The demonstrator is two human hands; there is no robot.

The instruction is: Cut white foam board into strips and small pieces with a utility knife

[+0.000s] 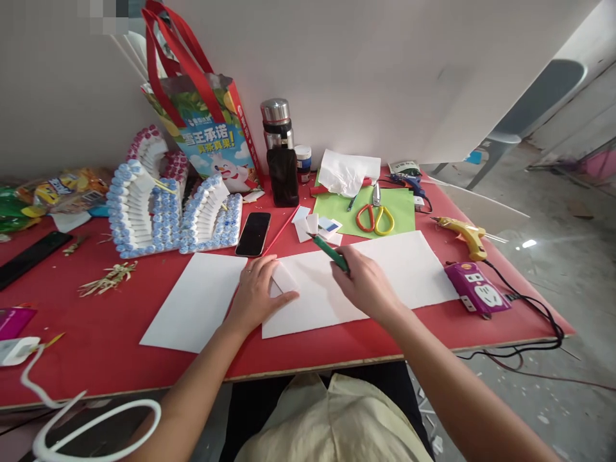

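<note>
At a red table (pixel 106 324), clock read from mid long sheet: a person's right hand (pixel 366 285) grips a green pencil (pixel 333 255) over the long white sheet (pixel 414 273), point aimed at 10 o'clock (can't tell if it touches anything). At the sheet's 9 o'clock end, the left hand (pixel 260 292), thumb & fingers spread, rests on a small white card (pixel 285 277). A 2nd sheet (pixel 192 301) lies just beside, farther out at 9. A strip of red runs btwn the long sheet & the table's front edge at 6 o'clock; a wider stretch lies at 8. Movement is tightest at 3, w/ a purple socket block (pixel 478 289) right by the sheet's end. Glue gun (pixel 464 236) at 2, phone (pixel 253 234) at 10, red-&-yellow-handled tool (pixel 376 212) on green paper (pixel 402 208) at 12.
</note>
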